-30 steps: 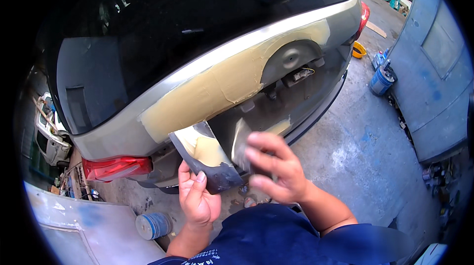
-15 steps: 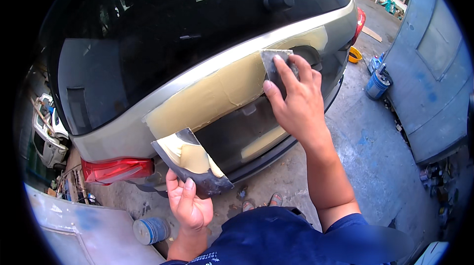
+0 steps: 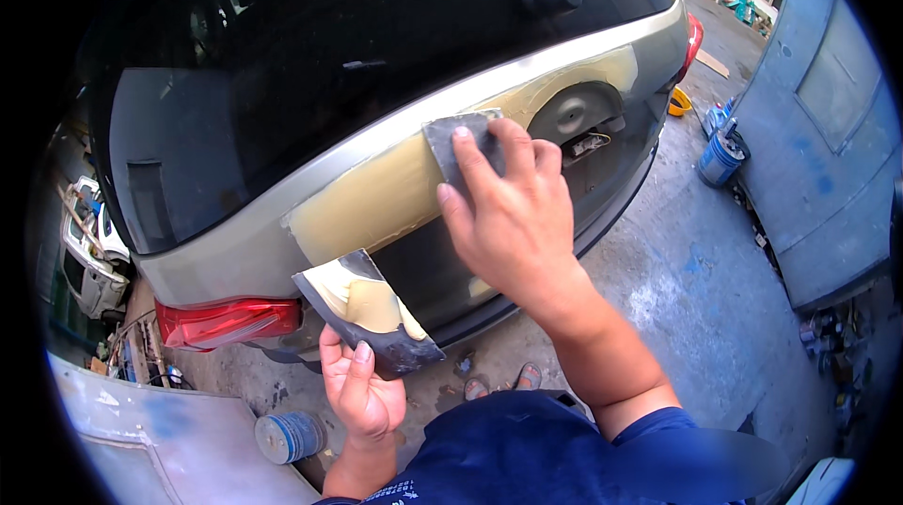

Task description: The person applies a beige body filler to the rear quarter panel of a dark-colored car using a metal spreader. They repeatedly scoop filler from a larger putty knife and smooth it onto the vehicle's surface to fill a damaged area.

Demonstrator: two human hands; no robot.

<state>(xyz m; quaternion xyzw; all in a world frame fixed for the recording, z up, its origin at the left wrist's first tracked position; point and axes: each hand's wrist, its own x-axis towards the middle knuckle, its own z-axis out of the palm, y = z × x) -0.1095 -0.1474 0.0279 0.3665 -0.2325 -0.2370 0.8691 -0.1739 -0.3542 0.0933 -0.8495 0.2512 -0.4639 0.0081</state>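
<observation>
The left hand (image 3: 367, 402) pinches a dark plate's (image 3: 404, 353) lower edge between its fingers, toward seven o'clock, cream paste (image 3: 372, 306) on top; the right hand's (image 3: 522, 213) fingers grip a dark spreader (image 3: 447, 149) at the plate's one o'clock, over the cream patch (image 3: 367, 204) on the tailgate (image 3: 216, 251).

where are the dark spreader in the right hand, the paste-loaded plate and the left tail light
Dark spreader (image 3: 444, 149): head view, on its flat face.
Paste-loaded plate (image 3: 403, 348): head view, on its bare dark lower part.
Left tail light (image 3: 226, 320): head view, middle of its red lens.
</observation>
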